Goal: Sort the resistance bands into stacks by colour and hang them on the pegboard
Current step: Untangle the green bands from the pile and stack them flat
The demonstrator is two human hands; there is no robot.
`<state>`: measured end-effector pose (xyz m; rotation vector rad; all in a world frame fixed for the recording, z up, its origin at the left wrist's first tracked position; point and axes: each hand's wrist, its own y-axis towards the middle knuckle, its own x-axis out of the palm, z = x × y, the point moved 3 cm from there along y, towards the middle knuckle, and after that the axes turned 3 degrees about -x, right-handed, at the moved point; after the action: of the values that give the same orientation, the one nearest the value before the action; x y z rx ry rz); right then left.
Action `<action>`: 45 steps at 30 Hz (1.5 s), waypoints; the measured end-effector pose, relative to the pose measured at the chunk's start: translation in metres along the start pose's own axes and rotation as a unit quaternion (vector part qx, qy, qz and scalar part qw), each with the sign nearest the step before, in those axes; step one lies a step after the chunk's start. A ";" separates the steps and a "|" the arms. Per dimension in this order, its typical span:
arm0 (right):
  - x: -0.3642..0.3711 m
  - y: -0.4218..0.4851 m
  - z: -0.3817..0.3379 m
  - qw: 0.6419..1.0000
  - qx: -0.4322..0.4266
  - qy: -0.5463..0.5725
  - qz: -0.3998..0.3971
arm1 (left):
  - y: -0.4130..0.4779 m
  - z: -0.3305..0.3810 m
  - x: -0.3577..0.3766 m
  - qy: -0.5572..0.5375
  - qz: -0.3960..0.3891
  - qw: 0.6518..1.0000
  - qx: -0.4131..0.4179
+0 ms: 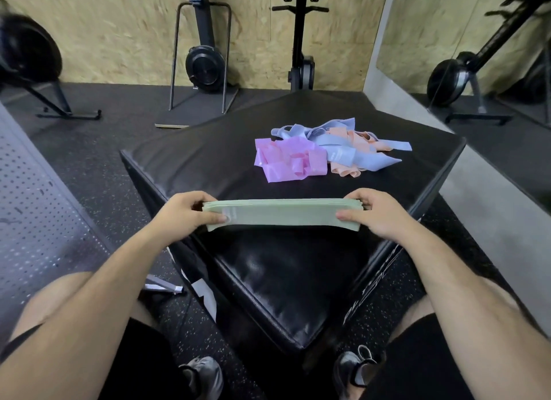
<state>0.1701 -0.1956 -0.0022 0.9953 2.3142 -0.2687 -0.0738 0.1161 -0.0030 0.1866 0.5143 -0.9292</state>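
A flat stack of green resistance bands [283, 215] is held level just above the black padded box [268, 268]. My left hand [185, 216] grips its left end, thumb on top. My right hand [378, 213] grips the right end the same way. Further back on the box lies a loose heap: purple bands [286, 158] on the left, blue bands [343, 152] tangled with peach bands [354, 137] on the right. A grey pegboard [38, 209] lies at the far left, its holes visible.
Black rubber floor surrounds the box. Black exercise machines [205, 63] stand against the chipboard wall behind, another one [301, 42] beside them, one more at the far right [456, 78]. My knees and shoes frame the box's near corner.
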 end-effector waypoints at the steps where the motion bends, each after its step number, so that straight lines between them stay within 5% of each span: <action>1: 0.000 0.005 -0.004 0.999 0.007 0.033 0.002 | 0.002 -0.001 -0.006 -0.040 -0.003 0.999 -0.016; 9: 0.048 0.095 -0.065 0.982 0.022 0.186 -0.003 | 0.047 -0.023 -0.064 -0.286 0.098 0.949 -0.085; 20: 0.155 0.283 -0.133 0.995 0.025 0.092 0.022 | 0.173 -0.098 -0.146 -0.341 0.282 0.887 -0.132; 31: 0.193 0.341 -0.109 0.996 0.071 -0.033 0.028 | 0.212 -0.110 -0.145 -0.105 0.330 0.923 -0.166; 37: 0.197 0.326 -0.121 0.990 0.019 -0.129 0.059 | 0.211 -0.105 -0.142 0.063 0.350 0.920 -0.164; 41: 0.200 0.314 -0.125 0.918 -0.121 -0.374 0.053 | 0.204 -0.100 -0.140 0.140 0.365 0.915 -0.102; 45: 0.202 0.307 -0.126 0.872 -0.141 -0.468 0.023 | 0.201 -0.094 -0.134 0.315 0.364 0.876 -0.026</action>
<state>0.2244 0.1890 -0.0076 0.5681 1.3798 -0.2955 -0.0100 0.3653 -0.0302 0.6009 0.9817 -0.0857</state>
